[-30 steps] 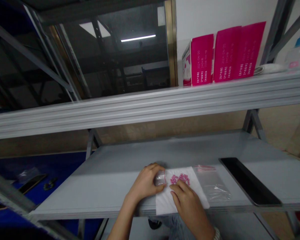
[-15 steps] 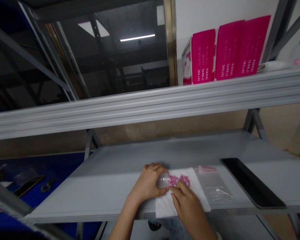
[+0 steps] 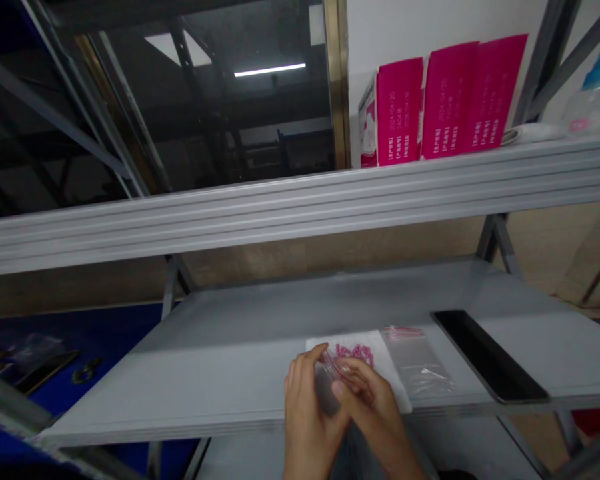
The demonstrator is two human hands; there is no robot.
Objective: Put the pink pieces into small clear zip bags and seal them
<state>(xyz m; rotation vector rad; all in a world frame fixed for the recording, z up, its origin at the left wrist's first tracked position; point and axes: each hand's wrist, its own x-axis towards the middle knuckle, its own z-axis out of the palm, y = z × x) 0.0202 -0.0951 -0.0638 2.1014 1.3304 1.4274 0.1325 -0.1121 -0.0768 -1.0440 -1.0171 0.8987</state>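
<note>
A grey metal shelving rack fills the view, with a dark glass window and a white wall behind its upper shelf. On this upper shelf stand bright pink cartons with white printing, and a clear plastic container stands near the right end. Down at the left, past the lower shelf, a blue table carries a pair of scissors. On the lower shelf lie a long black tray, a flat clear zip bag and a white paper sheet with a group of pink beads on it. The left hand and the right hand are together just in front of the paper, above the shelf edge. Both hands hold a small clear plastic bag in a narrow grip, the fingertips pinching near its top edge. The bag is off the shelf, and what is inside it is too blurred to tell.
</note>
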